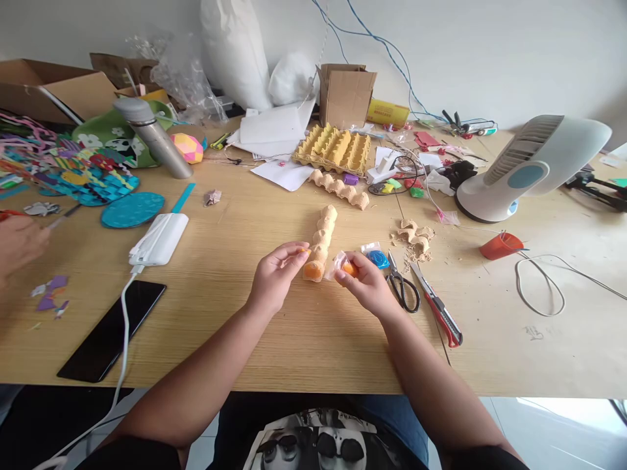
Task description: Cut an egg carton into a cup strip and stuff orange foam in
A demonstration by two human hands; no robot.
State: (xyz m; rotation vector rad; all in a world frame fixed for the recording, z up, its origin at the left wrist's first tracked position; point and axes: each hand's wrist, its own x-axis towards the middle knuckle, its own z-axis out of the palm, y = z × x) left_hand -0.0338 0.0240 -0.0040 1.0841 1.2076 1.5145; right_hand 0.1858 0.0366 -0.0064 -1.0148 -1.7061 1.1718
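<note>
**Soft orange clay at the near end of a carton strip**

The left hand (277, 271) is closed in a pinch on a small bit of clay (304, 250), right beside the carton strip (323, 238). The right hand (365, 284) grips an orange lump (349, 267) that sits in a clear wrapper (337, 262). The strip lies in the middle of the table (294, 339), pointing away from the person, and its near cup is filled with orange clay (313, 269).

The clay looks soft and light. It will likely dent and stick to fingertips, so a gentle pinch at the edges suits it. The strip is pressed pulp: light and stiff enough to lift by its sides, but easy to crush or slide.

Just right of the hands lie a blue packet (378, 258), scissors (402, 287) and a red knife (441, 312). The knife is the thing to watch when reaching that way. Carton scraps (416, 236) and an orange cup (500, 245) sit farther off, with a fan (531, 166) behind them. A power bank (159, 239) and phone (112, 329) lie well to the left, where another person's hand (17, 241) works.
</note>
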